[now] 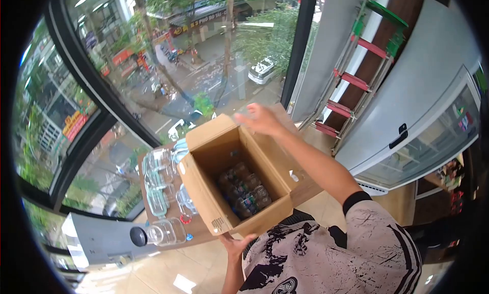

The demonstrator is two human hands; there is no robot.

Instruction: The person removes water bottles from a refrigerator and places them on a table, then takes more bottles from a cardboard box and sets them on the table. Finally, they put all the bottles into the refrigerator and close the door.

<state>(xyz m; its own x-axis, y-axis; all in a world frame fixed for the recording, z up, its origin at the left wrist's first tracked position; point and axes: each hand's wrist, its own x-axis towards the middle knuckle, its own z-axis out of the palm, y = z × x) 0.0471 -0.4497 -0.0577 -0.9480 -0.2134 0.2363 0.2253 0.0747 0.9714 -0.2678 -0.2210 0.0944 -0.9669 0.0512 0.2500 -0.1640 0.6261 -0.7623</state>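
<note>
By the window: cardboard box (204,192) stands open on the wooden table (206,237), bottles (244,192) packed inside.
Right hand (261,119): fingers spread loose over the far flap (holding nothing).
Left hand (237,243): against the box's near edge, grasp hidden.
Glass jars (158,177): just beside the box.

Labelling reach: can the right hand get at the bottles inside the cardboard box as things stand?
Probably yes. The cardboard box has its flaps open, the bottles lie uncovered at its bottom, and the right hand is open above the far rim, nothing between.
</note>
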